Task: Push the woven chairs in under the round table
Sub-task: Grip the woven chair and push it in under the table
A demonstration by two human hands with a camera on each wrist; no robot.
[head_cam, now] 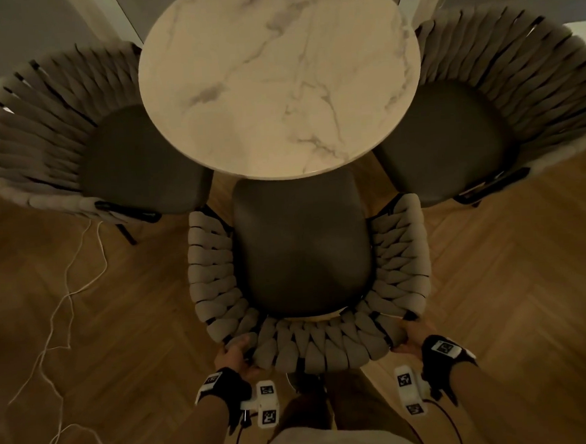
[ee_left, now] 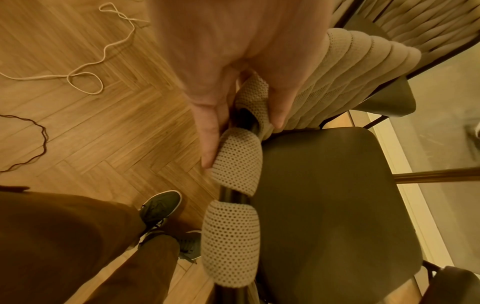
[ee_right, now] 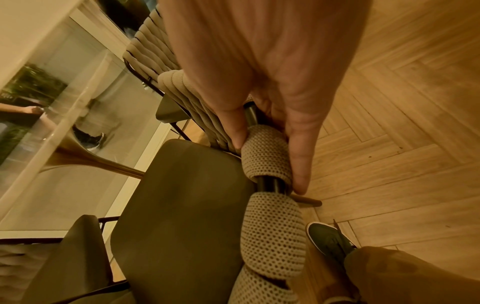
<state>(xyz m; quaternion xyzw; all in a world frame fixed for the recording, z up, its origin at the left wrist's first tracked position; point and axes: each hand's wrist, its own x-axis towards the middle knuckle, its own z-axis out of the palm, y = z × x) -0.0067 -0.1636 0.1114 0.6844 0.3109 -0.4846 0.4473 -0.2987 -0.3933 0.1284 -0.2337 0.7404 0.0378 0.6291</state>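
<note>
A round marble table (head_cam: pixel 279 75) stands ahead with three woven chairs round it. The near chair (head_cam: pixel 303 241) has a dark seat whose front edge lies just under the table's rim. My left hand (head_cam: pixel 236 350) grips the left rear of its woven back rail (ee_left: pixel 239 160), thumb and fingers on either side of the rail. My right hand (head_cam: pixel 412 336) grips the right rear of the same rail (ee_right: pixel 267 154) in the same way. A left chair (head_cam: pixel 74 142) and a right chair (head_cam: pixel 483 107) sit partly tucked under the table.
Herringbone wood floor (head_cam: pixel 512 294) lies all round. A thin white cord (head_cam: pixel 63 304) trails over the floor at the left. My legs and shoes (ee_left: pixel 161 205) stand right behind the near chair. The table's brass pedestal (ee_right: pixel 98 162) rises beyond the seat, near a glass wall.
</note>
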